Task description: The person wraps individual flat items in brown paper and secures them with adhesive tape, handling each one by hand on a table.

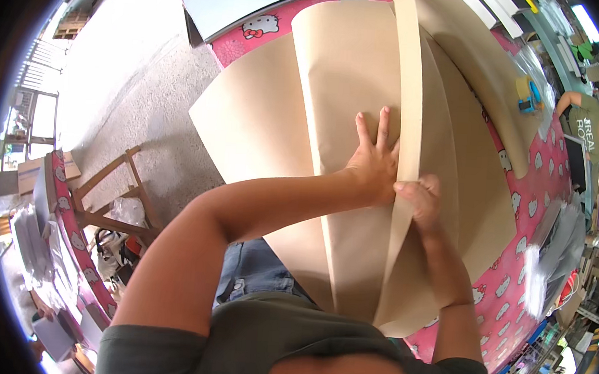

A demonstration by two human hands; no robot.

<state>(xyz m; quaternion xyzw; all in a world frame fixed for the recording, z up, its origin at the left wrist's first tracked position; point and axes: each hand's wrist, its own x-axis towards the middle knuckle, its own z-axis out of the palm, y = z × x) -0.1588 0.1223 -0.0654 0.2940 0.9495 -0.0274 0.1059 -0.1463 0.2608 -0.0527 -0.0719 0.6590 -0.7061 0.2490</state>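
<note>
A large sheet of brown paper, creased into several long panels, covers most of the pink patterned table. My left hand lies on a panel with its fingers spread, close against a pale folded strip running lengthwise along the paper. That strip hides part of the left hand's edge. Just to the right, my right hand is closed on the folded strip, its thumb across the near side. The right hand's other fingers are partly hidden. My left forearm reaches across the paper's lower part.
A rolled length of brown paper curves along the right, with a blue tape dispenser beside it. Clear plastic bags lie at the right edge. A wooden stool frame stands left on the floor. Another person is at far right.
</note>
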